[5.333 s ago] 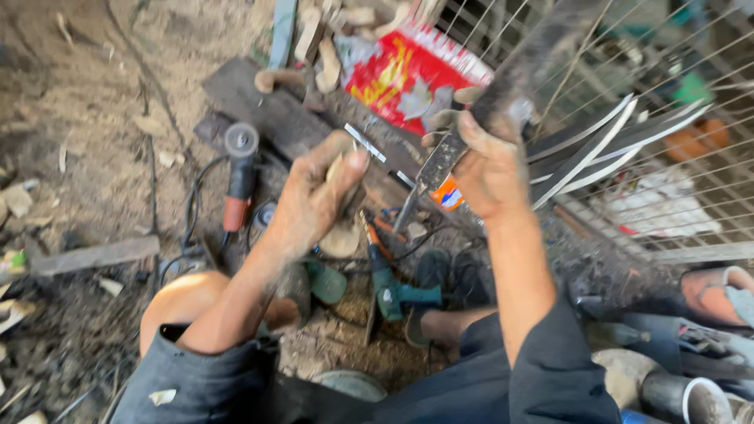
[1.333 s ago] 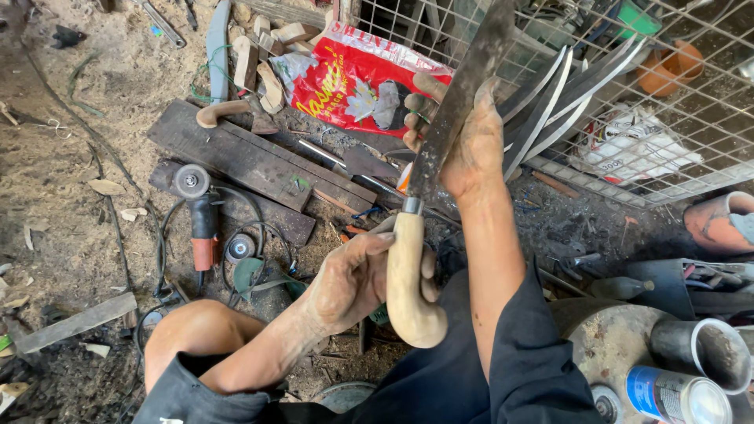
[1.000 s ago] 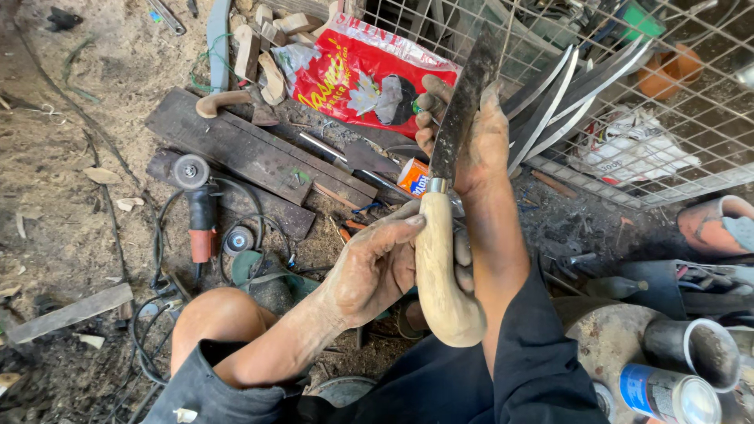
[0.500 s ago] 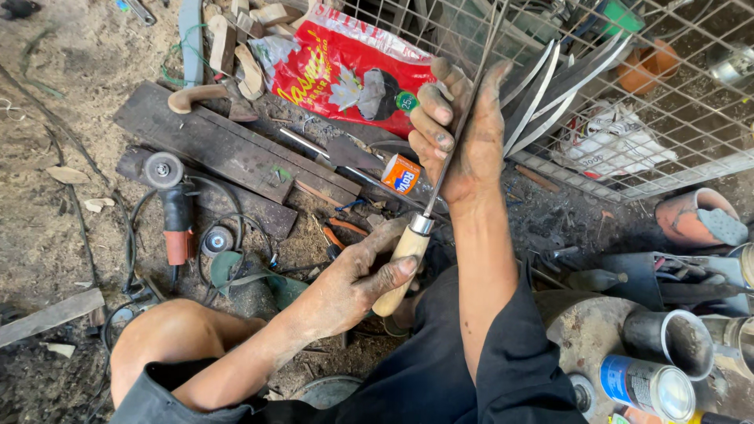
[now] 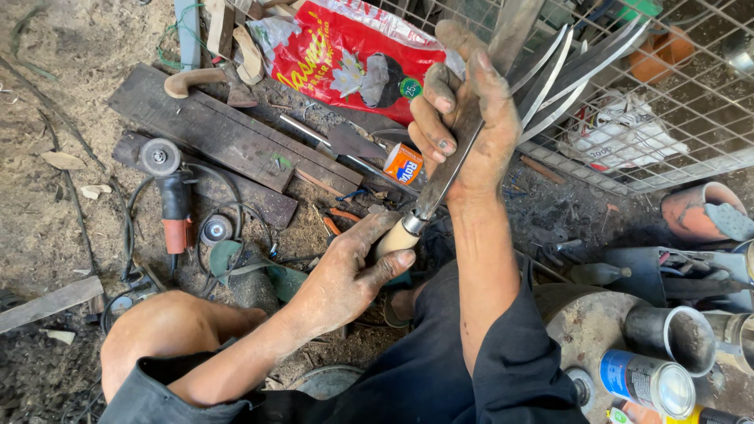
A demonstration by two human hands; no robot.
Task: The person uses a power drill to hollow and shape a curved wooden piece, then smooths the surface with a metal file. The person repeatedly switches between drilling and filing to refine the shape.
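I hold a long knife with a dark steel blade (image 5: 449,161) and a pale wooden handle (image 5: 395,237), pointing up and away from me. My left hand (image 5: 353,271) is wrapped around the handle near its metal collar. My right hand (image 5: 467,110) grips the blade higher up, with the fingers curled over its flat side. The blade's tip runs out of the top of the view. Both hands are dirty with dark dust.
A dark wooden plank (image 5: 228,137) lies on the dirt with an angle grinder (image 5: 169,192) beside it. A red printed bag (image 5: 345,51), a small orange can (image 5: 404,163), a wire cage (image 5: 652,94) with several blades, and metal cans (image 5: 648,381) surround me.
The knife turned over several seconds from handle-down and broadside to blade edge-on. My left hand slid along the handle toward the collar, and my right hand stayed on the blade.
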